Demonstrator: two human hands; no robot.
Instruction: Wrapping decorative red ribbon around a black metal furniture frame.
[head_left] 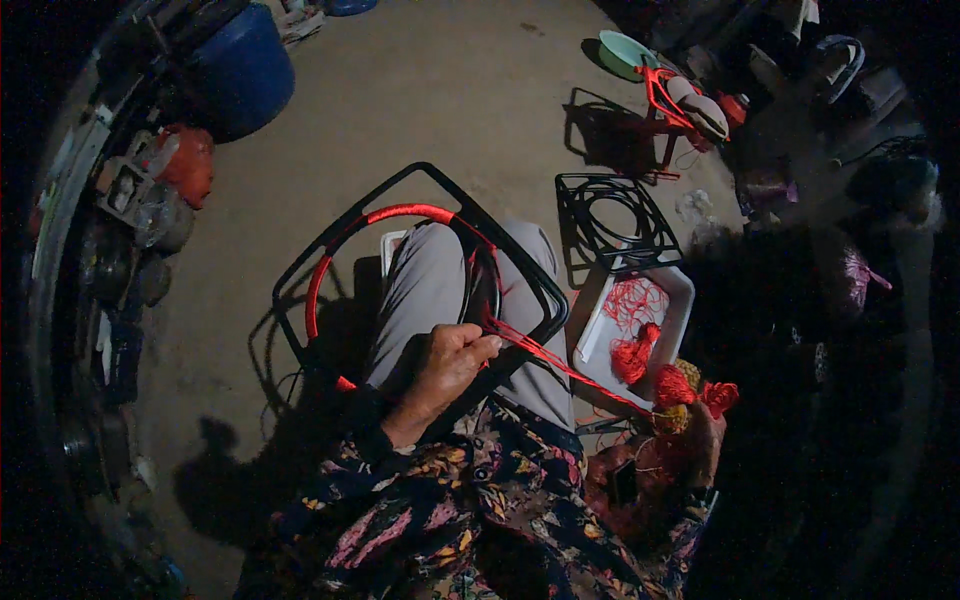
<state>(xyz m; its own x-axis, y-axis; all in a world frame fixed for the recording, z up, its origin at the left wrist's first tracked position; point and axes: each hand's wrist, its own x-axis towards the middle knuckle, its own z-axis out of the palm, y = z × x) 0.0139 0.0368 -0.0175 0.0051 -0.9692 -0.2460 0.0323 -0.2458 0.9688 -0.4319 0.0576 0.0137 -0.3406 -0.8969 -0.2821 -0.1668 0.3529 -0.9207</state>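
A black frame (345, 227) with rounded corners lies across my knees. Its inner ring (410, 211) is partly wrapped in bright red cord. My left hand (455, 370) is closed at the frame's near side, thumb against curled fingers, where strands of red cord (560, 366) meet it. What exactly its fingertips grip is partly hidden. To the right, the strands run taut to my right hand (708, 440), low beside my lap. Its fingers are closed around a bundle of red cord (676, 386) with yellowish pieces by it; the bundle hides part of the fingers.
A white tray (683, 300) with loose red cord stands right of my legs. Beyond it are stacked black frames (575, 215), a red-wrapped piece (660, 95) and a green basin (622, 52). A blue tub (245, 75) and an orange bag (188, 165) stand left.
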